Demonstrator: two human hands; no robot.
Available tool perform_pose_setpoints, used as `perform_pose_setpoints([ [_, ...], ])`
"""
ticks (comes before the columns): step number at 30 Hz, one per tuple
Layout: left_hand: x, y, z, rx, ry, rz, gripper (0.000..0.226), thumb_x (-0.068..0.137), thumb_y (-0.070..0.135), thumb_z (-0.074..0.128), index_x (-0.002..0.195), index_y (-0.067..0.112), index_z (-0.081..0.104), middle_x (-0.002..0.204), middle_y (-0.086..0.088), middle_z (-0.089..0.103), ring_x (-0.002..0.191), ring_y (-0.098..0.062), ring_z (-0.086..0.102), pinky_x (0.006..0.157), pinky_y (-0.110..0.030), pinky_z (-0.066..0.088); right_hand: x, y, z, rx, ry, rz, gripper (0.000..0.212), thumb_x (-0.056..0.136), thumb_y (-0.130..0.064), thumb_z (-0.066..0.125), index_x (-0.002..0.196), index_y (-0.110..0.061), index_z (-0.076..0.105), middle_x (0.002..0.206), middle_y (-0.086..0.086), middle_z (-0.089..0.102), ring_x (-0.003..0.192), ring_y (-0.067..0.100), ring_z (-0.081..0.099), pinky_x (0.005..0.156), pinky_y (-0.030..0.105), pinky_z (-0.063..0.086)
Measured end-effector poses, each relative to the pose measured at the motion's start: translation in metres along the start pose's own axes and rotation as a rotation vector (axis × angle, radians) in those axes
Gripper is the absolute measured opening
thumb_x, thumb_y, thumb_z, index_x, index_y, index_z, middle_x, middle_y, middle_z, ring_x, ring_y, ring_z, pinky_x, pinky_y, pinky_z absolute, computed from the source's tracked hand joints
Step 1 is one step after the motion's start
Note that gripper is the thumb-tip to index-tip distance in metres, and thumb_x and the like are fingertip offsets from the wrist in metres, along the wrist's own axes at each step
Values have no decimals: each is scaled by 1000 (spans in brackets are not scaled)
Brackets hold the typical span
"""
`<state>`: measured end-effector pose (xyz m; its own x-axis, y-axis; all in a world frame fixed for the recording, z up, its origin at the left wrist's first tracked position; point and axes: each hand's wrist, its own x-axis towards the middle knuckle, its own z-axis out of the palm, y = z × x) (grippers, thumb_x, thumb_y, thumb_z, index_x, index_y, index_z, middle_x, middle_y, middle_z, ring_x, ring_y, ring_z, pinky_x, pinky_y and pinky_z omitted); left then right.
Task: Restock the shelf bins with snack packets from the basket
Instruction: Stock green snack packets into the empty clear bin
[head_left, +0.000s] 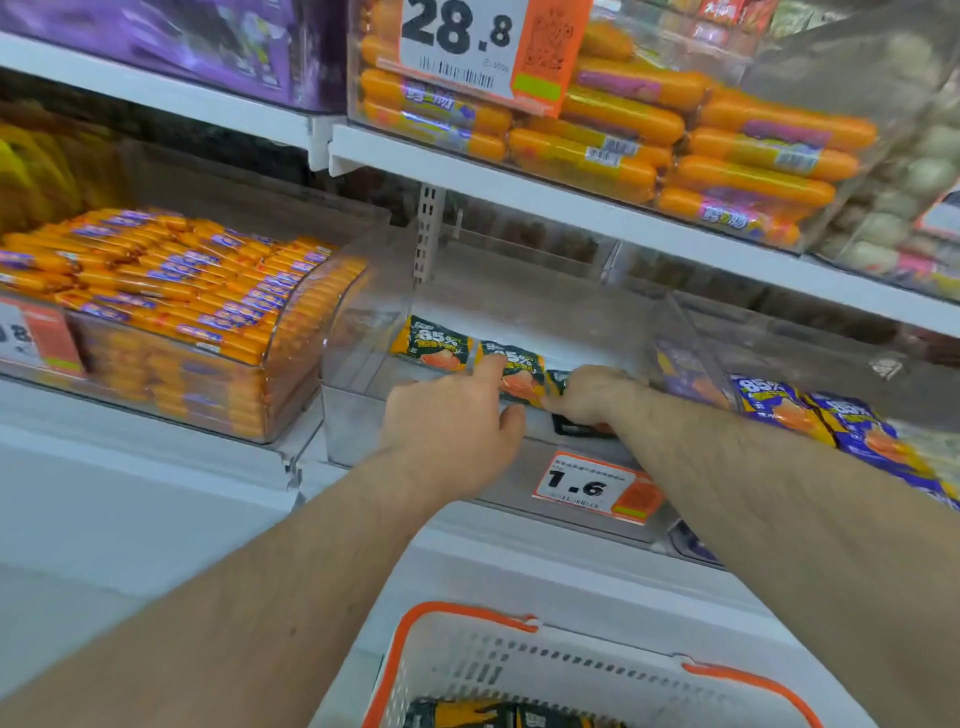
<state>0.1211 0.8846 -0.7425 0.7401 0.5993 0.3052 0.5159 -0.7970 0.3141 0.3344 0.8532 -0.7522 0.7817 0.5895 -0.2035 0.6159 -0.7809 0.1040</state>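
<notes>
A green-and-orange snack packet (519, 371) marked 85% is pressed by the extended forefinger of the left hand (449, 428), whose remaining fingers are loosely curled. The right hand (592, 397) is curled over the next packet in the row; its fingertips are hidden, so the grip cannot be told. The packets are laid in a line inside the clear bin (363, 415), a third packet (434, 343) lying just left. More packets are seen in the white basket (519, 670) below.
</notes>
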Motion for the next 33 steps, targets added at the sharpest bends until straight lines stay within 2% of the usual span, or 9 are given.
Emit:
perform_pose_setpoints([
  [2, 0, -1, 0, -2, 8, 8, 45, 98, 47, 37, 140, 29, 31, 116, 6, 68, 107, -25, 63, 77, -34, 36, 2, 0, 2, -16, -19, 32, 70, 93, -68, 35, 128, -11, 58, 138, 9, 54, 124, 33, 49, 108, 42, 36],
  [5, -1, -3, 1, 0, 11, 33, 45, 99, 47, 36, 139, 29, 32, 116, 7, 67, 106, -24, 63, 76, -34, 38, -1, 1, 0, 26, 45, 2, 50, 99, -49, 37, 123, -11, 60, 137, 13, 55, 119, 34, 54, 89, 31, 42],
  [9, -1, -2, 3, 14, 15, 45, 42, 99, 46, 35, 138, 30, 35, 113, 7, 68, 105, -24, 63, 72, -32, 32, -9, 5, -2, 13, -166, -110, 32, 105, -25, 29, 98, -11, 57, 128, 22, 57, 95, 29, 50, 77, 26, 34],
  [13, -3, -1, 2, 53, 25, 66, 39, 100, 46, 33, 133, 30, 44, 112, 5, 69, 104, -25, 63, 80, -33, 36, -18, 5, -9, 65, -254, -103, 57, 109, -38, 18, 143, -1, 46, 152, 18, 40, 137, 30, 39, 101, 24, 28],
  [20, -3, -1, 2, -20, 64, 105, 35, 99, 44, 35, 124, 28, 55, 109, 4, 70, 102, -24, 62, 93, -33, 37, -20, 8, -7, 145, -213, -93, 64, 107, -46, 16, 145, -2, 42, 152, 19, 38, 139, 31, 36, 106, 27, 28],
  [23, -8, 2, -3, -228, 255, 233, 31, 87, 33, 43, 102, 19, 66, 91, 1, 70, 88, -27, 62, 80, -35, 45, -23, 11, -15, 258, -58, -92, 57, 106, -46, 28, 139, -5, 50, 150, 17, 42, 135, 31, 41, 102, 29, 35],
  [26, -19, 16, -9, -336, 357, 329, 12, 78, 25, 52, 75, 17, 61, 65, 8, 57, 67, -22, 54, 60, -31, 42, -44, 16, -26, 341, 278, -150, 33, 94, -36, 48, 92, -12, 69, 101, 15, 67, 104, 36, 59, 77, 32, 44],
  [30, -38, 28, 10, -326, -166, 407, 8, 83, 25, 56, 75, 25, 58, 66, 10, 56, 69, -17, 55, 64, -33, 49, -103, 23, -2, 419, 1019, -345, 20, 80, -25, 53, 68, -13, 63, 70, 8, 66, 74, 35, 59, 68, 39, 43],
  [33, -50, 26, 42, -175, -535, 437, 14, 85, 22, 53, 85, 22, 67, 86, 6, 69, 83, -17, 61, 76, -34, 52, -142, 39, 39, 498, 1223, -667, 18, 78, -16, 55, 61, -10, 56, 61, 7, 55, 62, 30, 50, 62, 39, 36],
])
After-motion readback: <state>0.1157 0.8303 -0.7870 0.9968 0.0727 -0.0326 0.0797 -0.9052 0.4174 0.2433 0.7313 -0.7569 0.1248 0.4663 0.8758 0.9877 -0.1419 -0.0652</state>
